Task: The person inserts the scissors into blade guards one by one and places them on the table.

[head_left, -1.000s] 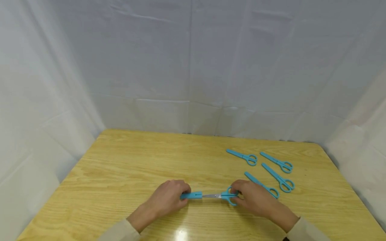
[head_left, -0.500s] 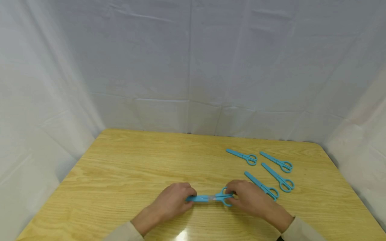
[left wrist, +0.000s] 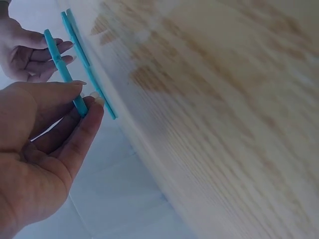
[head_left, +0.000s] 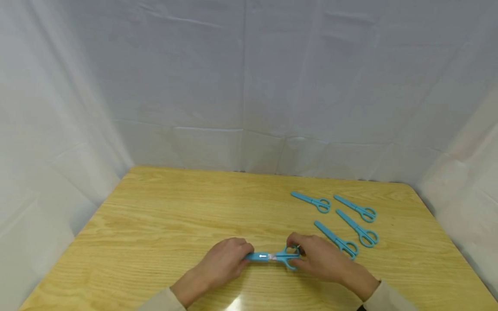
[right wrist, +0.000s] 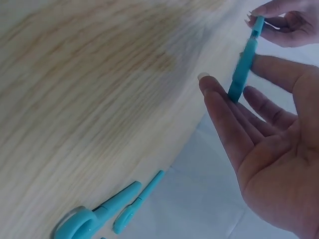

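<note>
A pair of light blue scissors lies sideways between the hands, just over the table. My left hand pinches the blue blade cover between thumb and fingers; the left wrist view shows the thumb on one side. Most of the blades sit inside the cover, and a short strip of metal near the pivot shows at its mouth. The handle loops are held by my right hand. In the right wrist view, that hand's thumb and fingers are around the loops.
Several more blue scissors with covered blades, such as one pair beside my right hand and another farther back, lie on the right of the wooden table. White sheets hang behind and at both sides.
Over the last second the hands came closer together and the blades slid into the cover. Since half a second ago, the handle loops have tilted slightly and a bright mark shows on the cover.
</note>
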A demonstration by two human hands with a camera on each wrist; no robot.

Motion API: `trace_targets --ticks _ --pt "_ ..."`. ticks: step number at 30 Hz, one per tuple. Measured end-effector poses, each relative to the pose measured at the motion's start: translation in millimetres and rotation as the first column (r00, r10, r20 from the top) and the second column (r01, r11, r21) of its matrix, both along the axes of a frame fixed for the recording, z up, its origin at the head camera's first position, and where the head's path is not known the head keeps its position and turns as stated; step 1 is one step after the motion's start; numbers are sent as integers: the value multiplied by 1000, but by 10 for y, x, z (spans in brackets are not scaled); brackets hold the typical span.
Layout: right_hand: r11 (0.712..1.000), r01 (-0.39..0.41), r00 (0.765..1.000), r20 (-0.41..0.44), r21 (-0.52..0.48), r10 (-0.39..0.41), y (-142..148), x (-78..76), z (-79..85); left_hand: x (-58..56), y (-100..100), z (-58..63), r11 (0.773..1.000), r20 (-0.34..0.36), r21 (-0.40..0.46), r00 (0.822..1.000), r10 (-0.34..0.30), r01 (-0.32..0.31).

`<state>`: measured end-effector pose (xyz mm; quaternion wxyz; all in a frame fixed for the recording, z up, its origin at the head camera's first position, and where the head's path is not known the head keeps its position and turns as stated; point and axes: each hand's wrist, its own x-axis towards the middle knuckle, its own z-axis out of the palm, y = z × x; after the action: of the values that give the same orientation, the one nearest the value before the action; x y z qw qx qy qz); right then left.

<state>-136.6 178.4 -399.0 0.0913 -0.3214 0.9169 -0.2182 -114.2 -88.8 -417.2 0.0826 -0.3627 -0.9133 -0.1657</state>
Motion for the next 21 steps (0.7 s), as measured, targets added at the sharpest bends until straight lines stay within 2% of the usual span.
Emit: trace_targets --ticks 5,7,11,16,21 --pt "1000 0 995 97 23 -2 11 12 28 -7 -1 -4 1000 17 1 1000 1 -1" --pt "999 -17 994 106 49 12 6 23 29 -5 -1 1 1000 31 0 1000 1 -1" --pt "992 -52 998 25 114 49 -26 43 6 6 -3 15 1000 50 1 999 5 -5" --pt "986 -34 994 -95 164 50 -71 70 -17 22 -6 31 1000 67 6 998 9 -10" --pt "984 -32 991 -124 178 55 -85 77 -17 35 -10 39 1000 65 1 998 5 -5"
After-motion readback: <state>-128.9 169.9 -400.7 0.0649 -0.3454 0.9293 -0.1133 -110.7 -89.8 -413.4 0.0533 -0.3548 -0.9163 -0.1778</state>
